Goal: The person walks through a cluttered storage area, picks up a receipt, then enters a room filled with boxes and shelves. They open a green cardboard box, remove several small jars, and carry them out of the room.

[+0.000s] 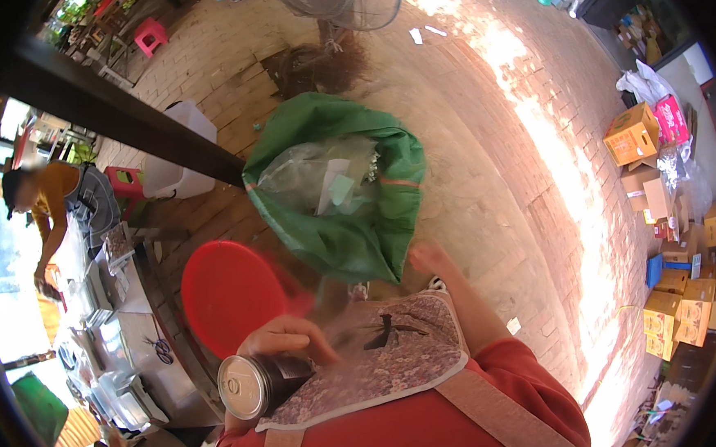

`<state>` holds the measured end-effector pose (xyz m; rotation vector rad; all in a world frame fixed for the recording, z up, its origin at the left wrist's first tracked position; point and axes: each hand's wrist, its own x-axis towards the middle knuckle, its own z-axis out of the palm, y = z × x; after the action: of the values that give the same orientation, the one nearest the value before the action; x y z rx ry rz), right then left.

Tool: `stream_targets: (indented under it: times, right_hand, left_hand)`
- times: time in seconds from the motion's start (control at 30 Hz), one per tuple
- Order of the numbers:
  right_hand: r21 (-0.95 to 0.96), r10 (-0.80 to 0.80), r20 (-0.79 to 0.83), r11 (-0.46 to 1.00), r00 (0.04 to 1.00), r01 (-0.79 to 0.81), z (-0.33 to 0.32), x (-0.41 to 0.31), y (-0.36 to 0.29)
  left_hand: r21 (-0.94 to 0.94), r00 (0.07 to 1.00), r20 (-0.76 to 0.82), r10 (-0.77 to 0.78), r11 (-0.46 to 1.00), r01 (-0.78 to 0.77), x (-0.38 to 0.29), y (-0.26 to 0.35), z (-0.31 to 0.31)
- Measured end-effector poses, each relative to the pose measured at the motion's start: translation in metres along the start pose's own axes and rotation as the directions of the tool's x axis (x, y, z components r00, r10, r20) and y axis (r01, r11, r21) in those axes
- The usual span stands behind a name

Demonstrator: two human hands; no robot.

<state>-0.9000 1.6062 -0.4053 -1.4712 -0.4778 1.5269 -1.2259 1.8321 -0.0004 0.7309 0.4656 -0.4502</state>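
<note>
My left hand [286,339] curls around a dark can [290,379] with a metal pull-tab lid, hugging it on its side against my floral apron [379,372]. Just beyond that hand is a round red plastic basin [230,295]; whether the hand touches it is hidden. My right hand [429,258], blurred and with bent fingers, is at the near right edge of a green woven sack [331,252]. I cannot tell if it grips the edge. The sack's mouth gapes upward, showing clear plastic and pale scraps [336,182] inside.
A dark post [124,120] slants in from the left beside a white plastic bin [198,127]. Scissors [162,351] lie on a worktable [142,327], where another person [76,200] bends over. Cardboard boxes [675,310] line the right side; a fan [341,1] stands ahead.
</note>
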Motion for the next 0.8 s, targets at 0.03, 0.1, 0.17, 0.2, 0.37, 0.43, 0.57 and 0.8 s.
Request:
stream_targets:
  times: [0.03,0.1,0.17,0.2,0.37,0.43,0.57,0.8]
  right_hand:
    - [-0.65,-0.08,0.08,0.752,0.994,0.113,-0.015,-0.024,0.016]
    - [-0.987,0.129,0.09,0.142,0.988,0.071,-0.054,-0.085,0.046]
    - [-0.996,0.514,0.083,0.079,0.854,0.049,-0.15,-0.173,0.15]
    - [-0.615,0.707,-0.126,0.494,0.696,-0.614,-0.149,-0.189,0.158]
    - [0.63,0.734,-0.412,0.658,0.54,-0.413,-0.22,-0.275,0.147]
    - [0.649,0.78,-0.306,0.591,0.546,-0.479,-0.28,-0.277,0.148]
    - [0.16,0.518,-0.54,0.837,0.664,-0.523,-0.388,-0.243,0.057]
    - [-0.162,-0.084,-0.633,0.987,0.77,-0.025,-0.553,-0.194,-0.102]
  left_hand:
    - [0.044,1.0,-0.019,-0.004,0.999,0.005,0.014,0.009,0.001]
    - [0.137,0.999,-0.031,-0.007,0.99,0.011,0.052,0.032,0.005]
    - [0.066,0.985,0.033,0.168,0.983,-0.17,0.085,0.024,-0.015]
    - [0.1,0.988,0.029,0.153,0.983,-0.155,0.117,0.031,-0.005]
    - [0.08,0.964,0.067,-0.256,0.965,0.251,0.286,0.115,0.093]
    - [0.101,0.976,0.017,-0.218,0.971,0.215,0.35,0.124,0.118]
    - [0.379,0.895,0.032,-0.446,0.834,0.402,0.465,0.181,0.199]
    - [0.551,0.881,0.084,-0.465,0.759,0.348,0.605,0.291,0.286]
